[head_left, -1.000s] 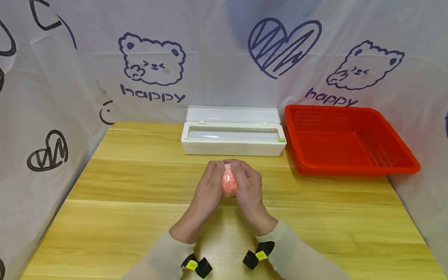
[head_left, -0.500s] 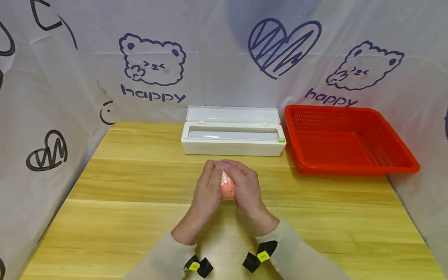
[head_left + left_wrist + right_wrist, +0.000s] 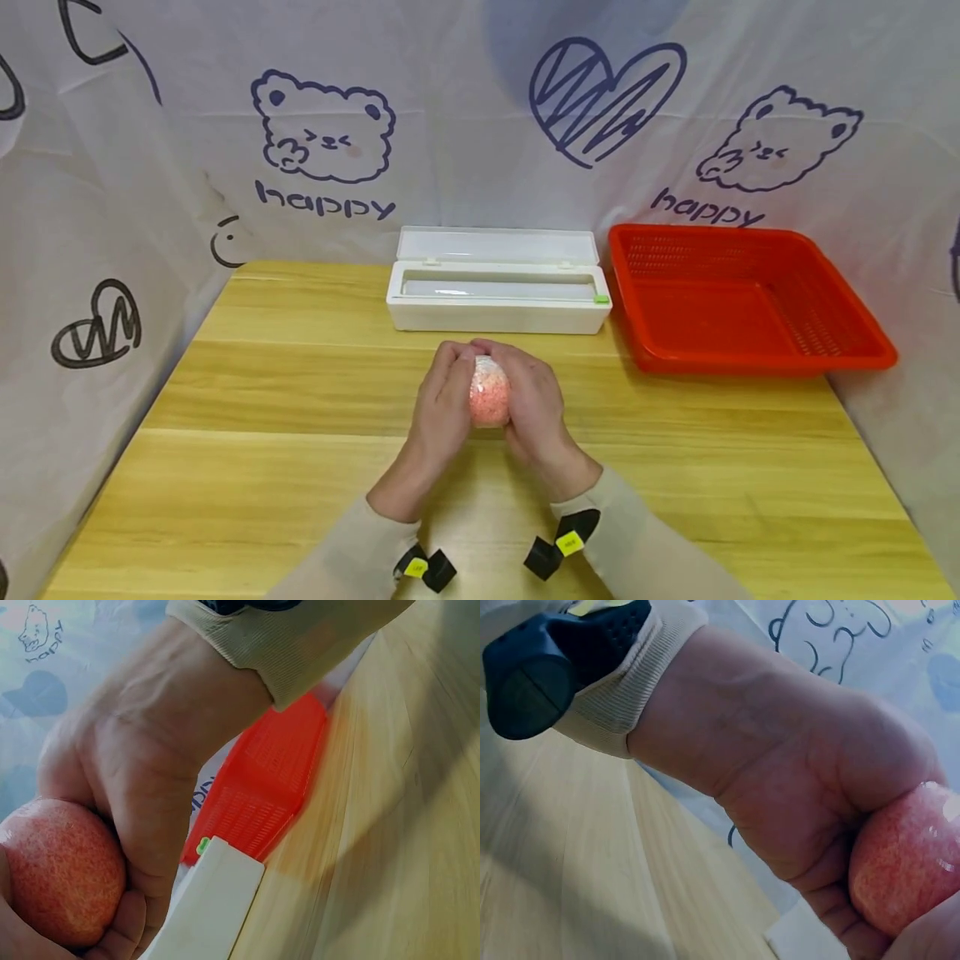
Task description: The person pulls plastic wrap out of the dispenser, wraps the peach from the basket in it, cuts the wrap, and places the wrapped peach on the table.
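A red-pink apple (image 3: 490, 400) with glossy highlights and a whitish top is cupped between both hands over the middle of the table. My left hand (image 3: 441, 400) grips its left side, thumb lying along the upper edge. From the other side my right hand (image 3: 536, 400) holds it, fingers wrapped behind. The left wrist view shows the right hand (image 3: 142, 757) curled against the apple (image 3: 64, 870). In the right wrist view, the left hand (image 3: 780, 765) curls around the apple (image 3: 911, 862). Most fingertips are hidden behind the fruit.
Behind the hands stands a white cling film dispenser (image 3: 498, 318) with its lid raised and a green slider at the right end. Beside it on the right is a red plastic basket (image 3: 742, 364). A printed white cloth (image 3: 465, 108) hangs behind the wooden table (image 3: 285, 500).
The thumbs came together over the apple's top half a second ago and have now spread, so more of the apple shows. Both hands keep hold of it in nearly the same place.
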